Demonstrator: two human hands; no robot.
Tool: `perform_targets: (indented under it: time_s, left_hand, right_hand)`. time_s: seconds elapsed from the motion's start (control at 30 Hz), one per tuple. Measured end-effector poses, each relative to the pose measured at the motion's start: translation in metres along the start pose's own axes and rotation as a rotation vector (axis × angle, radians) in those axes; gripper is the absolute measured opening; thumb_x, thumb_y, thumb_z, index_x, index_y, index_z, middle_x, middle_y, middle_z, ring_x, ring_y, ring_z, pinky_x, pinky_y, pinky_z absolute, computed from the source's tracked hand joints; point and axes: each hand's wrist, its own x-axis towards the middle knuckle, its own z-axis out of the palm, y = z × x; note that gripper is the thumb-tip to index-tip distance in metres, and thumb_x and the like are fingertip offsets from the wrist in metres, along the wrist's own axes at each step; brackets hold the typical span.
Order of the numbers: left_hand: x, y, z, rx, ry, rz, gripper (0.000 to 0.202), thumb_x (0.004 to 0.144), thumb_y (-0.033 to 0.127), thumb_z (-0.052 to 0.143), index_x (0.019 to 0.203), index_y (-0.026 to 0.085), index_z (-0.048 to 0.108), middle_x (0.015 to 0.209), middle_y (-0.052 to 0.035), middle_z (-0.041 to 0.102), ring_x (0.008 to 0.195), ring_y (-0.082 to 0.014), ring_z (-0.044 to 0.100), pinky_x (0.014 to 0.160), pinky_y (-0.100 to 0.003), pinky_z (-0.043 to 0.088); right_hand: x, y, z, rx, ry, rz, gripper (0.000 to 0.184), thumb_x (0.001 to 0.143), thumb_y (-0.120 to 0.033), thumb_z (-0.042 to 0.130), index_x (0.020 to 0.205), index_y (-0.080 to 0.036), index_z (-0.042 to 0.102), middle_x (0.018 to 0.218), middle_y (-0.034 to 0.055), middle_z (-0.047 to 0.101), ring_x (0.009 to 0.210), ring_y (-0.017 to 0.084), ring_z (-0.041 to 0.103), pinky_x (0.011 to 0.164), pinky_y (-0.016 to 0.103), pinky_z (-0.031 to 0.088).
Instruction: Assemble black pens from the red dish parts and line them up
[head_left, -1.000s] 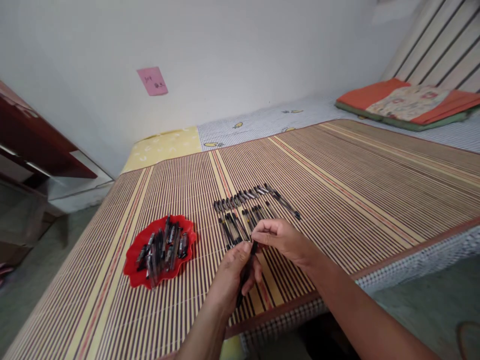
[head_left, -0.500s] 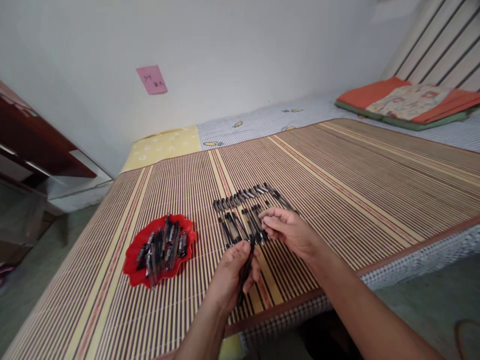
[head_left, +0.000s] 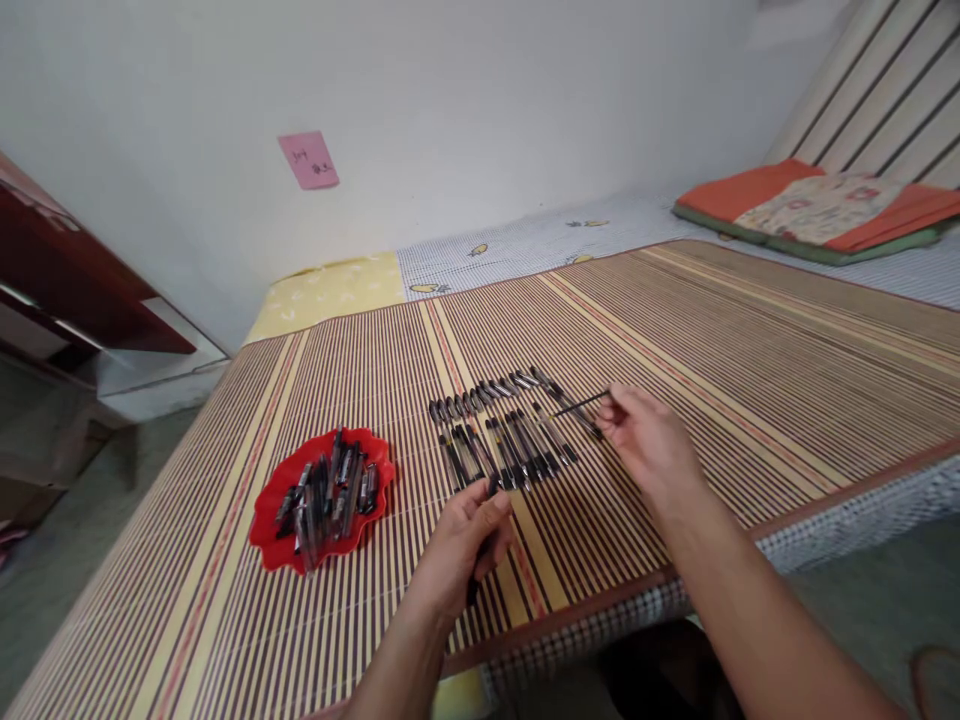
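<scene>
My left hand [head_left: 474,535] is closed around a black pen barrel [head_left: 493,487], whose ends show above and below the fingers. In my right hand [head_left: 649,440], the fingertips pinch a thin dark pen refill [head_left: 581,403] that points left, with a yellowish tip. Below that tip lies a row of clear and black pen parts [head_left: 517,450], side by side on the striped mat. Behind it runs a second row of short dark pieces that look like pen caps [head_left: 487,392]. One longer pen-like piece [head_left: 581,415] slants at the right end.
A red scalloped dish [head_left: 262,535] at the left holds several black and clear pens [head_left: 330,495]. The bamboo-striped mat [head_left: 675,340] covers the bed. Folded orange cloth [head_left: 780,190] lies at the back right, and a pink note [head_left: 309,160] is stuck on the wall.
My right hand has moved right, away from the left hand, and a thin refill now shows in its fingers. The left hand has kept the barrel and tilted slightly.
</scene>
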Motion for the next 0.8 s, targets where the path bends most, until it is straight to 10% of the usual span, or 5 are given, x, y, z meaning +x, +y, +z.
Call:
perform_targets:
  time_s: [0.2, 0.37, 0.8]
  left_hand:
    - [0.004, 0.001, -0.001, -0.116, 0.298, 0.247, 0.038, 0.08, 0.038, 0.076, 0.104, 0.014, 0.06, 0.071, -0.0009, 0.068, 0.036, 0.0012, 0.025, 0.039, -0.017, 0.012]
    - [0.005, 0.003, -0.005, -0.18, 0.46, 0.295, 0.032, 0.073, 0.036, 0.082, 0.081, 0.012, 0.062, 0.071, -0.0037, 0.07, 0.037, 0.0007, 0.028, 0.039, -0.017, 0.014]
    - [0.004, 0.005, 0.0, -0.128, 0.543, 0.25, 0.035, 0.063, 0.036, 0.087, 0.077, 0.014, 0.064, 0.065, -0.0042, 0.07, 0.05, -0.0083, 0.052, 0.047, -0.018, 0.034]
  right_hand:
    - [-0.022, 0.019, 0.017, -0.015, -0.188, 0.177, 0.028, 0.066, -0.035, 0.088, 0.077, -0.017, 0.069, 0.069, -0.0011, 0.063, 0.059, 0.009, 0.053, 0.054, 0.02, 0.045]
    - [-0.044, 0.036, 0.039, -0.115, -0.301, 0.206, 0.028, 0.071, -0.04, 0.084, 0.078, -0.017, 0.07, 0.067, -0.0011, 0.063, 0.055, 0.009, 0.051, 0.05, 0.022, 0.042]
    - [-0.032, 0.027, 0.029, -0.023, -0.248, 0.196, 0.026, 0.071, -0.039, 0.086, 0.078, -0.019, 0.07, 0.075, 0.0005, 0.068, 0.065, 0.01, 0.057, 0.06, 0.023, 0.047]
